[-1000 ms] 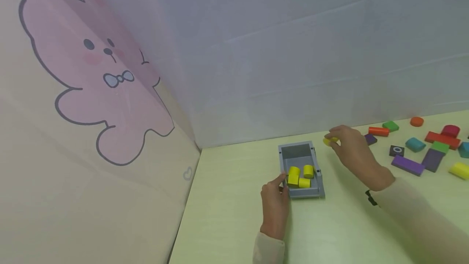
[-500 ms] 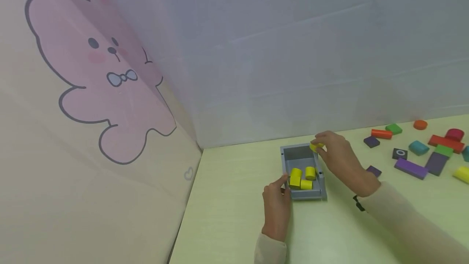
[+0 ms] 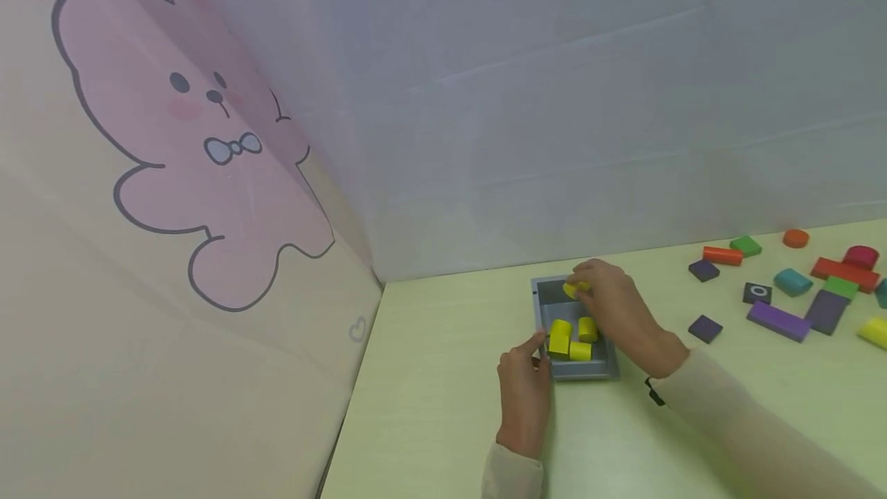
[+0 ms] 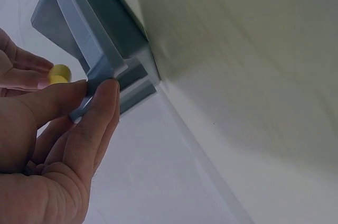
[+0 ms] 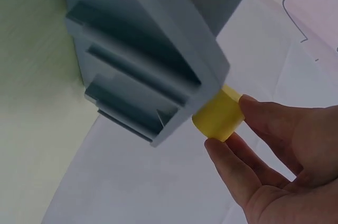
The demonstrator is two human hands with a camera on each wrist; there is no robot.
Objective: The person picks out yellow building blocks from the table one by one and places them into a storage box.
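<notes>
A grey plastic box [image 3: 582, 370] stands on the table, with several yellow blocks [image 3: 560, 341] grouped at its near end. My left hand [image 3: 524, 395] pinches the box's left rim, thumb on one side and fingers on the other, as the left wrist view shows of the box wall [image 4: 79, 20]. My right hand [image 3: 615, 313] is over the far right corner of the box, holding a yellow cylinder block [image 5: 217, 117] between thumb and fingertips. From the head view, those fingers partly cover that block and the right wall of the box.
To the right lie loose building blocks: purple squares [image 3: 705, 329], a long purple block [image 3: 779, 320], a red cylinder [image 3: 722, 256], a teal block [image 3: 793, 281] and a yellow block [image 3: 875, 331]. A pale curtain [image 3: 554, 114] hangs behind the table, and a bunny-print cloth [image 3: 235, 206] at the left.
My right hand has carried the yellow cylinder block leftward, from the table side to over the box's far end. My left hand has kept its grip on the rim.
</notes>
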